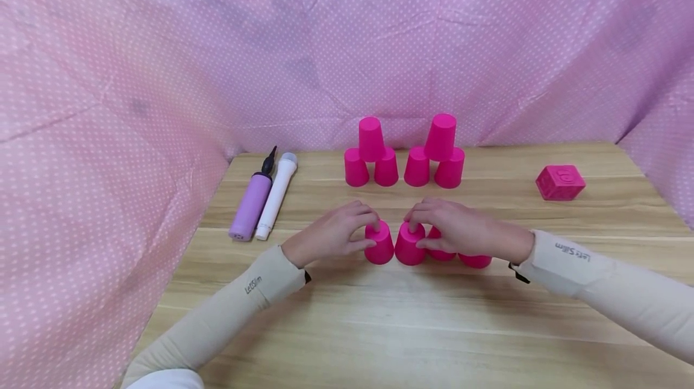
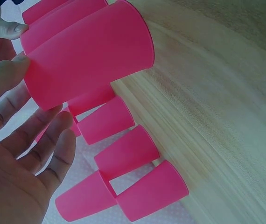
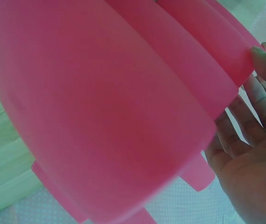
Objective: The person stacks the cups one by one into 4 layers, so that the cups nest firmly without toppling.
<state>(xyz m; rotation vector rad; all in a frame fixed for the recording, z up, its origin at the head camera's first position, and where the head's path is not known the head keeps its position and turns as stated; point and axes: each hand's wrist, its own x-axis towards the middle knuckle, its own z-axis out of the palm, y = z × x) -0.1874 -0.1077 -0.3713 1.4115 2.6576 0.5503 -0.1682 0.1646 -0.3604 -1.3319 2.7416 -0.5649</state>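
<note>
— Which cups are the hands holding?

— Just below the centre of the frame, the left pink cup (image 1: pixel 382 250) is standing upside down, and the left hand (image 1: pixel 340 230) is pinching it near its narrow top between thumb and finger

— And the right hand (image 1: pixel 464 230), what's that doing?

— It's gripping the neighbouring pink cup (image 1: pixel 407 250) in much the same way, and a slim gap is showing between those two cups

— Are more cups standing close by?

— Yes, a third pink cup (image 1: pixel 441 255) and a fourth pink cup (image 1: pixel 475 261) are peeking out around the right hand (it's hiding so much of them that I can't tell whether they're touching)

— What's rising behind, at upper centre?

— A left stack (image 1: pixel 371 140) and a right stack (image 1: pixel 441 138), each with one upturned cup resting across two others

— And toward the edges?

— At the left of the frame a purple pump (image 1: pixel 252 205) is lying beside a white tube (image 1: pixel 276 196); at the right a pink cube (image 1: pixel 561 183) is sitting. All of it is resting on a wooden table (image 1: pixel 303 341), pale sleeves (image 1: pixel 228 298) are covering both forearms, and a pink dotted cloth (image 1: pixel 347 46) is hanging behind
</note>
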